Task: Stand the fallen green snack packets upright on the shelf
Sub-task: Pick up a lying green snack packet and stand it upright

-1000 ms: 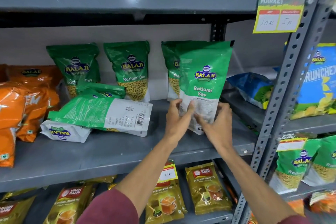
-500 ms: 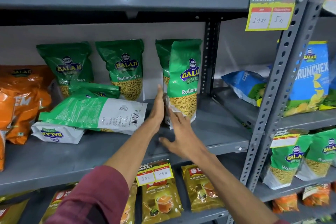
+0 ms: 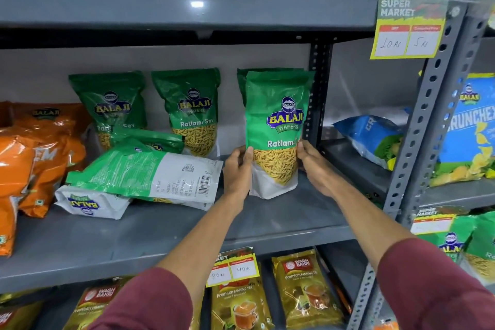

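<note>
A green Balaji Ratlami Sev packet [image 3: 276, 131] stood upright on the grey shelf [image 3: 160, 233], held between the left hand [image 3: 237, 171] and the right hand [image 3: 314, 166], hiding most of another upright packet [image 3: 241, 80] behind it. Left of the hands, two more packets [image 3: 111, 107] [image 3: 191, 110] stood against the back wall. Just left of the left hand, a fallen packet [image 3: 150, 174] lay back-side up, barcode showing, over two other fallen ones [image 3: 88, 202] [image 3: 150, 139].

Grey metal shelf [image 3: 166, 233] stocked with snack packets.
I see three green packets standing along the back, a fourth upright packet [image 3: 274, 128] at the front right, fallen green packets [image 3: 144, 177] piled left of centre (one back-side up), and orange packets [image 3: 34, 158] at far left.
</note>
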The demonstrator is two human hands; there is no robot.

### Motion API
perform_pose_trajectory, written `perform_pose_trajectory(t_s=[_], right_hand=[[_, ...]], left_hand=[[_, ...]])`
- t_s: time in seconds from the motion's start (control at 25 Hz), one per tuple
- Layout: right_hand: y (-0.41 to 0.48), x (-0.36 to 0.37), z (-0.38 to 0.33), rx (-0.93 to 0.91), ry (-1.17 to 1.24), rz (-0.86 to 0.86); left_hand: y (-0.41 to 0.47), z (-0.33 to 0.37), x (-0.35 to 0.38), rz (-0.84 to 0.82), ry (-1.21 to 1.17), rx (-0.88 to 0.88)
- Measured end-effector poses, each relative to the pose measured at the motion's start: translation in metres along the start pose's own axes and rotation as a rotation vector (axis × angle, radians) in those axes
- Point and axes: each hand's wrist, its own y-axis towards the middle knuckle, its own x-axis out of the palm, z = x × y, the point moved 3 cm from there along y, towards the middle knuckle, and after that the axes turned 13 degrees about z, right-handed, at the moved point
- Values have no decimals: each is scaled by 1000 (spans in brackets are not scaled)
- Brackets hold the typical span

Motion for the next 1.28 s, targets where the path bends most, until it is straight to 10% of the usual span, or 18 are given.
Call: perform_pose_trajectory(t_s=[1.28], right_hand=[[-80, -58, -6, -160, -179, 358]], left_hand=[[-67, 35, 12, -173, 154, -47]])
